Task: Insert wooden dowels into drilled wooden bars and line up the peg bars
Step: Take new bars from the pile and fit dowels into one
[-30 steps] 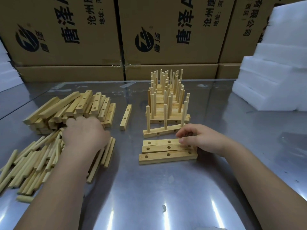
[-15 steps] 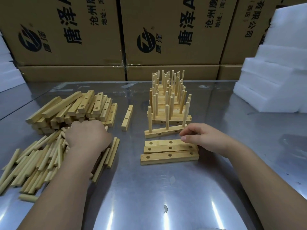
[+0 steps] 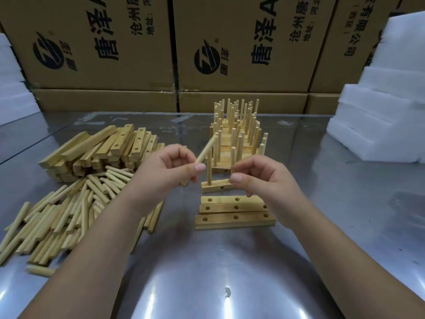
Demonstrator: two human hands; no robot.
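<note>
Both of your hands have risen off the surface point(image 3: 207, 284) since a moment ago. Your left hand point(image 3: 167, 173) has left the heap of loose dowels point(image 3: 69, 215), and your right hand point(image 3: 262, 180) has lifted away from the three drilled bars point(image 3: 234, 221). They now meet in the air, close together but not touching, just behind those bars.

Your left fingers point(image 3: 199, 167) are curled round a small bundle taken from the heap. One dowel point(image 3: 205, 150) is pushed out past the thumb and pinched near its lower end; a second stub shows below the hand. The dowel's long axis slants. Its free end points up, away from you and to the right, toward the finished peg bars point(image 3: 236, 143). It looks offered across to the other hand.

Your right thumb and forefinger are curled toward each other, a little apart, with nothing visible between them, seemingly ready to take it.

The three drilled bars lie flat side by side, holes up, long axes running left to right, likely so each hole can be filled from above. Just behind them stands a peg bar point(image 3: 212, 188), partly hidden by your right hand. Behind that, the finished ones run away from you in a line. A stack of bars point(image 3: 103, 150) waits at far left.
</note>
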